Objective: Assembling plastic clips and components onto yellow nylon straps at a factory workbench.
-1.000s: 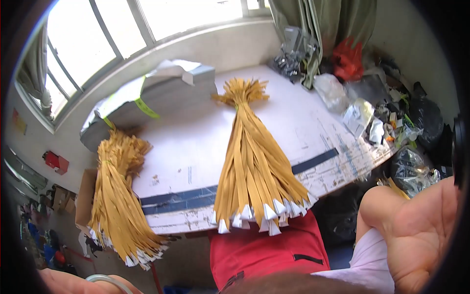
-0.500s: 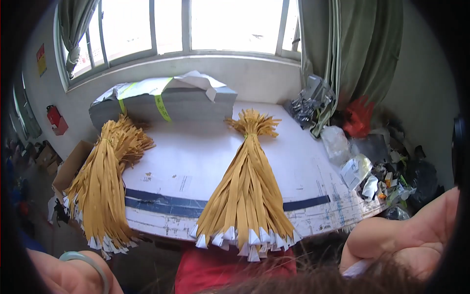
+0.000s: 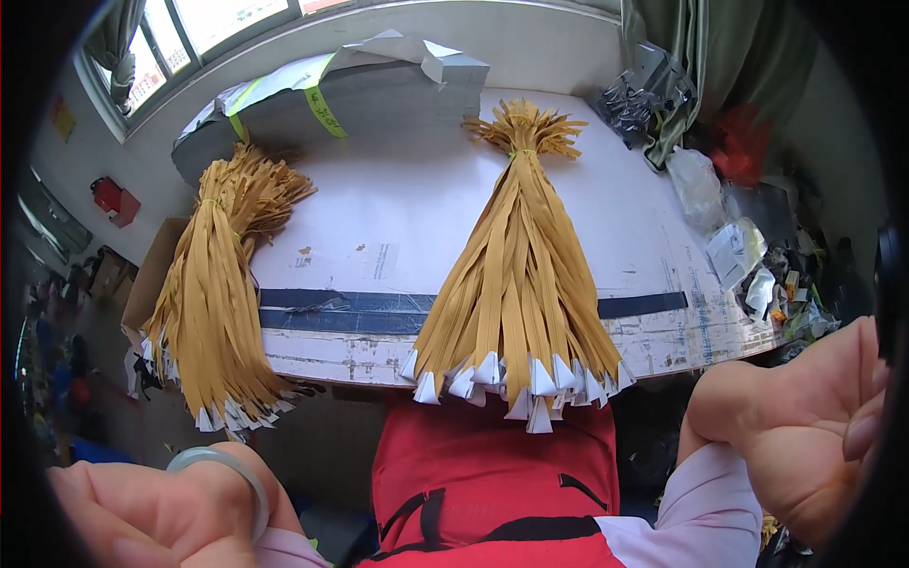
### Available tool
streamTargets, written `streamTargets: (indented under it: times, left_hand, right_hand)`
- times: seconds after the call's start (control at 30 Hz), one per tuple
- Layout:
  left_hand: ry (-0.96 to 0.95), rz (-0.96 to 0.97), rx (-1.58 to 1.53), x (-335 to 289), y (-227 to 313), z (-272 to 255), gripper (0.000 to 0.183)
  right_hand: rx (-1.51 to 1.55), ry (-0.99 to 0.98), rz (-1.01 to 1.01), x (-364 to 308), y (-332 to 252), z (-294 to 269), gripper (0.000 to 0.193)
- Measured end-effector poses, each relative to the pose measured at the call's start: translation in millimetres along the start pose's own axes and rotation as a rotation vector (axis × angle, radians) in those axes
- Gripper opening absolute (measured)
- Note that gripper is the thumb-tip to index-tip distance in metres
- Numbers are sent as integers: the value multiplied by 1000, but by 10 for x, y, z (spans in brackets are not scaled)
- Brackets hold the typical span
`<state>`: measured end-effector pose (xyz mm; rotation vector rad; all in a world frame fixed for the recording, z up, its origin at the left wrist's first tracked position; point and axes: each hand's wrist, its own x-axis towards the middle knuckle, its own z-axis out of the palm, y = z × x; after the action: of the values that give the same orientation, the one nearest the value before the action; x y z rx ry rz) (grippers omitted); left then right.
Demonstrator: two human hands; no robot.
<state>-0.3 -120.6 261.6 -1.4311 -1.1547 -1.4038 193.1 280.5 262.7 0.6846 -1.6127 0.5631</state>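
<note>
Tan and white-tipped, a tied bundle of strips (image 3: pixel 516 265) lies on the table (image 3: pixel 383 213), its ends past the near edge; a second bundle (image 3: pixel 213 275) droops at left. I see the left hand (image 3: pixel 175 506) and right hand (image 3: pixel 800 431) clear of both; fingers cropped, I cannot tell whether they pinch anything.

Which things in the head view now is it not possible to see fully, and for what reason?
In the head view:
- Left hand: partly cut off by the dark left edge; grip unclear.
- Right hand: fingers partly lost at the dark right edge.
- Box: right side hidden behind the left bundle.
- Window: top cut off by the upper edge.
</note>
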Motion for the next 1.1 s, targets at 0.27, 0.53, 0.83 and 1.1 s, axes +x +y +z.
streamTargets:
  times: [0.27, 0.53, 0.83, 1.1]
  left_hand:
    - [-18, -177, -45, 48, -324, 550, 36]
    - [-497, -1002, 188, -1672, -426, 242, 26]
    - [-1128, -802, 282, -2521, -665, 104, 49]
    - [-1127, -745, 230, -2600, -715, 125, 34]
  right_hand:
    - [59, 4, 142, 91, 10, 1079, 48]
    - [188, -576, 917, -1067, -134, 1437, 21]
    - [411, -839, 1117, -1458, -330, 1568, 19]
    - [153, -999, 800, -1925, -226, 2195, 21]
